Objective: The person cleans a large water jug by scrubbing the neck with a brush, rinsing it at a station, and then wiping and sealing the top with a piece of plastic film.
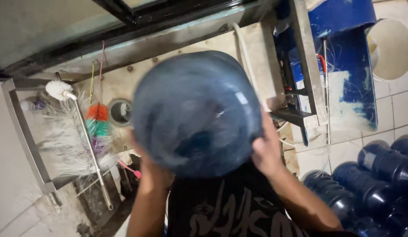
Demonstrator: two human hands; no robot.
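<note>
Fingers of both hands, left hand [144, 169] and right hand [265, 151], clasp the large round blue translucent plastic water jug [196, 113], held chest-high, base toward the camera; long white bristle brush [74, 131] hangs left.

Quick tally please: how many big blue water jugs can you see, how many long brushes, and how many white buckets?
Blue water jugs: 5, one held up between the left hand and right hand, four lying at lower right
Long brushes: 2
White bucket: 1
Total: 8
</note>
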